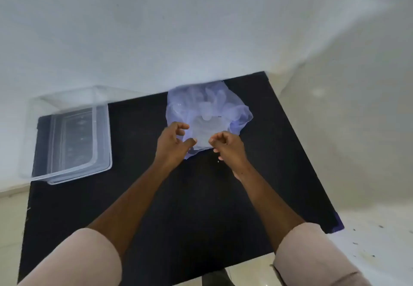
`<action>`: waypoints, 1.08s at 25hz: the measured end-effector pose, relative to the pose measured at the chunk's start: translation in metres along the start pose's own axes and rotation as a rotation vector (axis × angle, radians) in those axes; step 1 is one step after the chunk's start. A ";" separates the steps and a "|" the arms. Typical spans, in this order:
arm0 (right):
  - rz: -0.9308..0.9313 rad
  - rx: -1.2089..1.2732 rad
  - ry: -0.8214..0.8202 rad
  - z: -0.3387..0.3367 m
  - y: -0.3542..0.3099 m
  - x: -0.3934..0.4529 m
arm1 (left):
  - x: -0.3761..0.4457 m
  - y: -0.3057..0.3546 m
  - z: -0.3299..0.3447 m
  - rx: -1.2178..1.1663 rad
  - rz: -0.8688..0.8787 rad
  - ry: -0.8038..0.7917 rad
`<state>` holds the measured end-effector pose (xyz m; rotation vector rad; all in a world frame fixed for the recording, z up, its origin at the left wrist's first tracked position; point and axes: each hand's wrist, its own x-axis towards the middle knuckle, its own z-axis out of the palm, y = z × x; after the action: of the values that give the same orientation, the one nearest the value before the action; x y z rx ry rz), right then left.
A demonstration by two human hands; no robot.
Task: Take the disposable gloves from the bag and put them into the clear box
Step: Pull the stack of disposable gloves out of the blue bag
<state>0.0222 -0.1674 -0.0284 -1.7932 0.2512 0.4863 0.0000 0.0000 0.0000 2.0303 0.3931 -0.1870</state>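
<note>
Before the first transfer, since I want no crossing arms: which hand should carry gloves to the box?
Left, probably. The clear box sits on the left hand's side; the right hand would cross over the bag.

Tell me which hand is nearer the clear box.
Left. The left hand is at the bag's near edge, on the side facing the clear box at the table's left. The right hand is on the bag's far side from the box.
</note>
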 end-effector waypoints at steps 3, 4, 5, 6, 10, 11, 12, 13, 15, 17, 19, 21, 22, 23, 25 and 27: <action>0.131 -0.165 0.306 -0.013 0.015 0.038 | 0.019 -0.004 0.026 0.200 -0.039 0.168; 0.183 -0.190 0.351 -0.015 0.020 0.045 | 0.021 -0.004 0.034 0.253 -0.044 0.192; 0.194 -0.202 0.373 -0.015 0.026 0.052 | 0.026 -0.007 0.039 0.303 -0.052 0.227; 0.190 -0.214 0.385 -0.013 0.027 0.054 | 0.031 -0.008 0.041 0.338 -0.059 0.266; 0.208 -0.270 0.455 -0.007 0.029 0.067 | 0.050 -0.011 0.049 0.386 -0.114 0.363; 0.225 -0.279 0.463 -0.006 0.029 0.070 | 0.053 -0.012 0.050 0.386 -0.121 0.369; 0.247 -0.288 0.462 -0.005 0.026 0.072 | 0.055 -0.013 0.051 0.388 -0.125 0.372; 0.265 -0.290 0.462 -0.005 0.024 0.074 | 0.058 -0.015 0.051 0.387 -0.126 0.375; 0.286 -0.259 0.460 -0.005 0.021 0.079 | 0.063 -0.018 0.053 0.355 -0.123 0.373; 0.244 -0.151 0.477 -0.002 0.020 0.082 | 0.067 -0.019 0.052 0.305 -0.088 0.385; 0.140 0.046 0.476 0.003 0.014 0.081 | 0.072 -0.017 0.050 0.257 -0.057 0.410; 0.111 0.395 0.459 0.009 0.001 0.077 | 0.074 -0.011 0.047 0.188 -0.038 0.434; 0.160 0.595 0.453 0.012 -0.004 0.078 | 0.073 -0.008 0.046 0.154 -0.030 0.441; 0.227 0.803 0.441 0.018 -0.006 0.082 | 0.073 -0.005 0.046 0.122 -0.020 0.444; 0.331 1.022 0.440 0.032 -0.008 0.090 | 0.073 -0.002 0.045 0.081 -0.010 0.438; 0.388 0.876 0.480 0.046 -0.007 0.098 | 0.074 -0.001 0.045 0.063 -0.017 0.433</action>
<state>0.1030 -0.1137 -0.0759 -0.9638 0.9941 0.1470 0.0700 -0.0243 -0.0442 2.1260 0.6795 0.2385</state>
